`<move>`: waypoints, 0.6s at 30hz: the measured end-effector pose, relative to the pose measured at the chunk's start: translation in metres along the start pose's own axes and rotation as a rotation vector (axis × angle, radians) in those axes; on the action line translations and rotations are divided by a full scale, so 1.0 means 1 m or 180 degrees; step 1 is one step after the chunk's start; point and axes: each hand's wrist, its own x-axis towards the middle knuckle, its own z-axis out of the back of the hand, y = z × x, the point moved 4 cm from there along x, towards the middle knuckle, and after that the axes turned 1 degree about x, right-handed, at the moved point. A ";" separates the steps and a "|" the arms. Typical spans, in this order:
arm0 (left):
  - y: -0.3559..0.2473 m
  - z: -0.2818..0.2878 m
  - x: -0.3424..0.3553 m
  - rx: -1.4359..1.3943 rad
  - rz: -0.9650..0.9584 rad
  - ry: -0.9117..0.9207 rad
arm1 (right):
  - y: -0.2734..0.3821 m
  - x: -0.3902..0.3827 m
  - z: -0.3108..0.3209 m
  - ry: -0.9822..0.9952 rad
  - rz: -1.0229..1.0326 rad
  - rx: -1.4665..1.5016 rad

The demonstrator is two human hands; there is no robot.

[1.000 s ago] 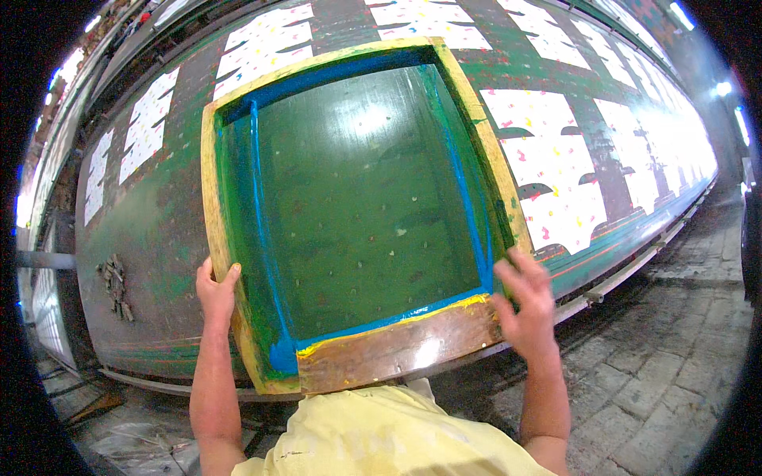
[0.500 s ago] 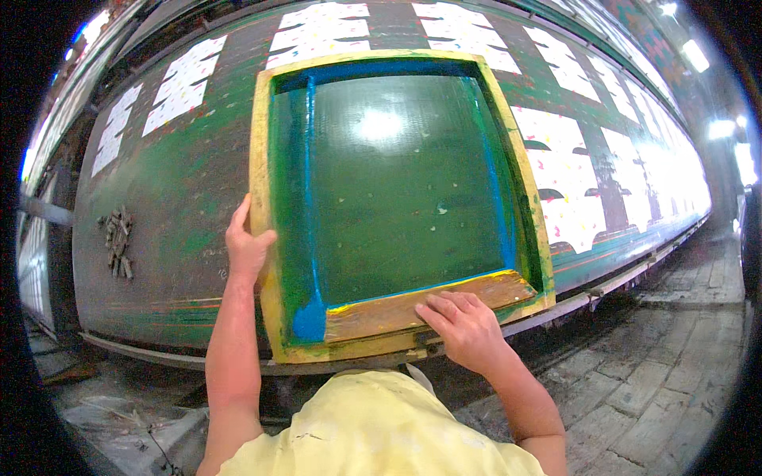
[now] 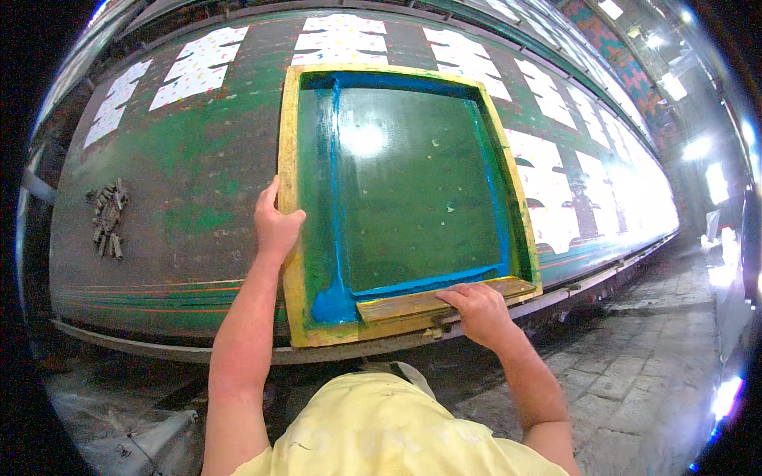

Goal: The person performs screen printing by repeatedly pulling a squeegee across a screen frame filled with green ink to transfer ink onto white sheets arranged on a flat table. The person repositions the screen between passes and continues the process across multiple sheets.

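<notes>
A wooden-framed printing screen (image 3: 291, 238) with green mesh lies on the long table in front of me. My left hand (image 3: 278, 226) grips its left rail, fingers wrapped over the outer side. At the near end of the frame rests a wooden squeegee (image 3: 405, 304), tilted toward me against the near rail. My right hand (image 3: 479, 311) holds the squeegee's top edge right of its middle. Blue ink (image 3: 335, 305) pools in the near left corner and runs in lines along the mesh's left, right and near sides.
Printed white fabric pieces (image 3: 340, 40) lie in rows on the far side and right of the long green-brown table (image 3: 175, 230). A pile of small grey rolled bits (image 3: 109, 218) sits at the left. A rail runs along the near edge, above a brick floor (image 3: 603, 381).
My right hand has tipped the squeegee toward the near rail, uncovering a blue ink band along its blade. The view has shifted, with the frame appearing slightly farther right at its left side.
</notes>
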 end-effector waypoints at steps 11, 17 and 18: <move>-0.019 -0.001 -0.002 0.1050 -0.0319 -0.0003 | -0.011 0.011 -0.025 -0.0692 0.0387 -0.0251; -0.025 -0.002 -0.005 0.1467 -0.0560 -0.0083 | -0.048 0.091 -0.024 -0.0967 0.0603 -0.0396; -0.027 -0.002 -0.005 0.1523 -0.0597 -0.0094 | -0.055 0.109 -0.023 -0.1039 0.0630 -0.0388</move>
